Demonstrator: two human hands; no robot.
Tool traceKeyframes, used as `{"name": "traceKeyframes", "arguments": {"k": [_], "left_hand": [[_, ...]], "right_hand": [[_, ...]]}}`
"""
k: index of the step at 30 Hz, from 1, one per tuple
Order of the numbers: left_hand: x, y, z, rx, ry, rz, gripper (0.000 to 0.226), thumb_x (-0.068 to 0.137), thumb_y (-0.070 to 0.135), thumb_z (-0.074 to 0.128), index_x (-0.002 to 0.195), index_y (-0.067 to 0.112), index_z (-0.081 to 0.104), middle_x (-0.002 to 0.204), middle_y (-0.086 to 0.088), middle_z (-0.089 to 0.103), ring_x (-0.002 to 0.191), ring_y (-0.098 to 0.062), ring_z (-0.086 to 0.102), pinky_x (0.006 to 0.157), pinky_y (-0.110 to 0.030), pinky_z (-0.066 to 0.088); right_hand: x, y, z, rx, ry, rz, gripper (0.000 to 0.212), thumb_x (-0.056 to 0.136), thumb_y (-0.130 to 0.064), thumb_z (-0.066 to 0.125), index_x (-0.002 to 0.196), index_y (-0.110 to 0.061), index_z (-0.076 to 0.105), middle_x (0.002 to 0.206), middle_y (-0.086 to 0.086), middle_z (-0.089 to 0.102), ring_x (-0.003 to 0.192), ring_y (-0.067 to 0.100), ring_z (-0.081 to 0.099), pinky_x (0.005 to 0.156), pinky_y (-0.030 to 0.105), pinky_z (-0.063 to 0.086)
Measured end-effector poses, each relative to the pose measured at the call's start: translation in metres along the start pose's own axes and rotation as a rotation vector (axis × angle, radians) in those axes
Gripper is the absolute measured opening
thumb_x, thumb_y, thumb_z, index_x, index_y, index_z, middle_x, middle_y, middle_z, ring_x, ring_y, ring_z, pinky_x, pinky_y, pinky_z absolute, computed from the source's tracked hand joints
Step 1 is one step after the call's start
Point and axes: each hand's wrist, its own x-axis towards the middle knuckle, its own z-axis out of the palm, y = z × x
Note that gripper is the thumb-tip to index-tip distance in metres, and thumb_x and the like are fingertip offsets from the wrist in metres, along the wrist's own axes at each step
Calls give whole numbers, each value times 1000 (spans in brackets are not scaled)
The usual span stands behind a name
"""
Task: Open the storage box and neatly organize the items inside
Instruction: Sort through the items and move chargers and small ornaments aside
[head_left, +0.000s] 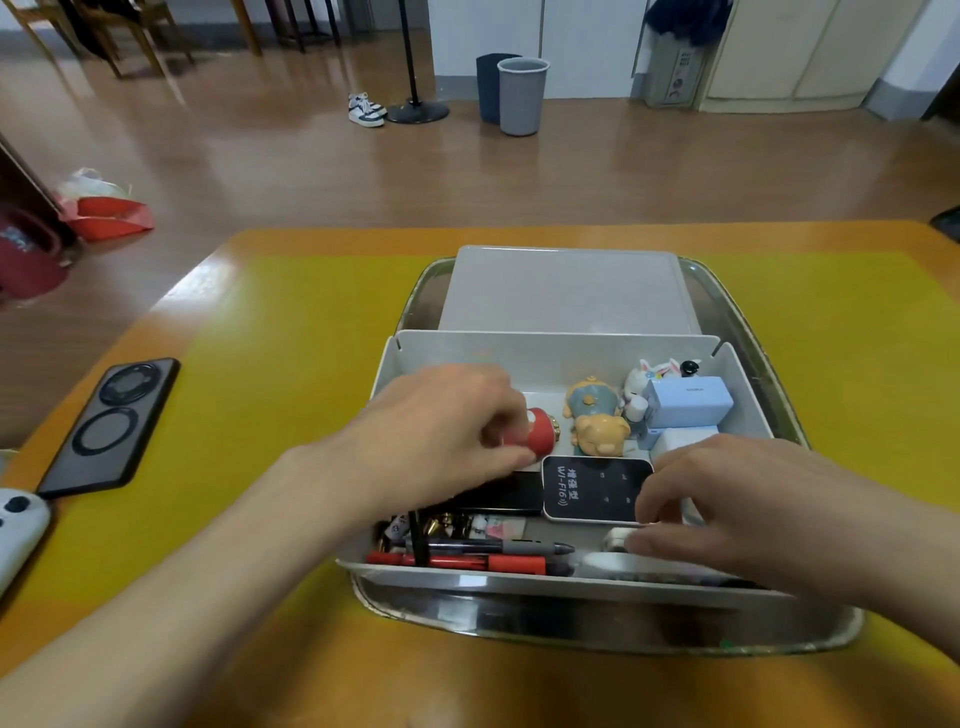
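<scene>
The white storage box (519, 348) stands open on a metal tray (748, 332), and its lid (566, 291) lies behind it. My left hand (441, 431) grips a small red figure (537, 430) over the left half of the box. My right hand (737, 504) reaches into the front right corner, its curled fingers touching a small white object (615, 540); whether it grips it is unclear. Inside lie a black Wi-Fi device (592, 488), an orange pig figure (602, 434), a light blue charger (688, 400), a rabbit figure (649, 376) and pens (493, 556).
A black phone (111, 426) lies on the yellow mat (291, 364) to the left. A white controller (18, 530) sits at the left table edge. Two bins (519, 96) and shoes (366, 109) stand on the floor beyond.
</scene>
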Motion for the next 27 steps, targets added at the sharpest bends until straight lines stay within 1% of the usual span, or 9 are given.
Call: {"name": "traceKeyframes", "arguments": {"k": [2, 4, 6, 10, 14, 17, 19, 21, 27], "left_hand": [[7, 0, 6, 19, 89, -36, 29, 90, 52, 59, 113, 35, 63, 109, 17, 56, 99, -7, 55, 70, -31, 47], [15, 1, 17, 30, 66, -57, 40, 92, 50, 58, 126, 30, 59, 122, 12, 55, 112, -12, 52, 80, -37, 51], [25, 3, 26, 95, -14, -63, 44, 91, 48, 59, 130, 26, 56, 123, 6, 56, 116, -18, 52, 82, -38, 50], [36, 6, 33, 294, -94, 6, 51, 88, 41, 63, 134, 26, 46, 119, -2, 57, 113, -24, 51, 69, -35, 36], [39, -2, 23, 106, -91, -35, 65, 84, 41, 64, 143, 37, 38, 117, 1, 57, 111, -23, 53, 74, -34, 40], [40, -12, 10, -89, -59, -79, 61, 81, 39, 68, 139, 39, 48, 117, 4, 60, 104, -18, 55, 86, -36, 49], [42, -13, 7, -229, 21, -101, 52, 79, 36, 74, 127, 36, 55, 109, 7, 61, 91, -12, 57, 84, -36, 52], [46, -9, 11, -334, 117, -114, 47, 76, 30, 79, 115, 32, 54, 101, 10, 61, 84, -10, 59, 79, -39, 54], [54, 3, 42, -189, 150, -65, 46, 75, 30, 79, 103, 25, 43, 95, 4, 62, 85, -26, 58, 72, -44, 51]], "right_hand": [[3, -3, -3, -15, 3, 14, 49, 81, -83, 37, 93, -44, 64, 85, -26, 63, 75, -5, 55, 55, 17, 35], [5, -5, -5, -30, 22, 24, 45, 86, -78, 39, 92, -41, 63, 85, -23, 63, 76, -1, 56, 60, 20, 42], [7, -7, -6, -31, 32, 33, 45, 87, -76, 38, 93, -40, 64, 86, -21, 63, 76, 1, 57, 65, 24, 48], [12, -8, -5, -43, 42, 37, 45, 88, -75, 37, 93, -39, 64, 85, -21, 64, 76, 0, 56, 67, 25, 48], [14, -4, -4, -54, 68, 36, 44, 89, -74, 38, 91, -38, 63, 83, -20, 64, 74, 1, 56, 64, 24, 48], [12, 0, -3, -56, 89, 30, 42, 90, -72, 39, 90, -37, 63, 81, -20, 63, 74, 1, 56, 65, 26, 49], [11, 2, -2, -66, 95, 20, 43, 90, -72, 39, 90, -36, 63, 81, -19, 63, 73, 2, 57, 63, 25, 49], [10, 3, -1, -79, 102, 11, 44, 91, -72, 39, 92, -36, 63, 81, -19, 63, 72, 2, 56, 59, 22, 44], [7, 2, 1, -74, 76, 1, 42, 93, -69, 39, 89, -35, 62, 81, -20, 59, 70, -3, 51, 56, 18, 36]]}}
